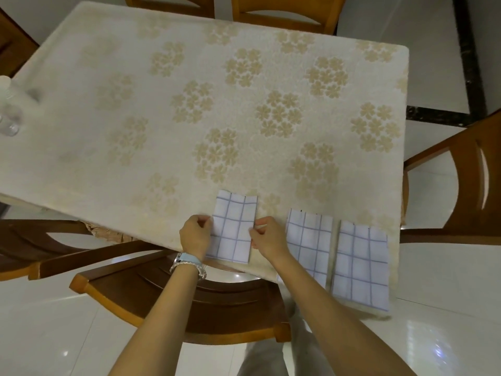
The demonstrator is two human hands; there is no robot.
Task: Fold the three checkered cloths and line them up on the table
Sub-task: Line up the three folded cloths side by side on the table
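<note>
Both forearms reach forward over a chair (pixel 189 302) to the near edge of the table (pixel 162 118). The left hand (pixel 195 234), with a watch (pixel 187 264) on its wrist, pinches the left edge of the left cloth (pixel 234 226) with curled fingers. The right hand (pixel 267 236) pinches its right edge. There are three folded checkered cloths in a row along that near edge. The middle cloth (pixel 309 240) and the right cloth (pixel 360 261) lie flat just beside each other.

Soft, even indoor light; glare spots on glossy floor (pixel 436 348); wide-angle bending at edges; bottle (pixel 9 109) blurred.
</note>
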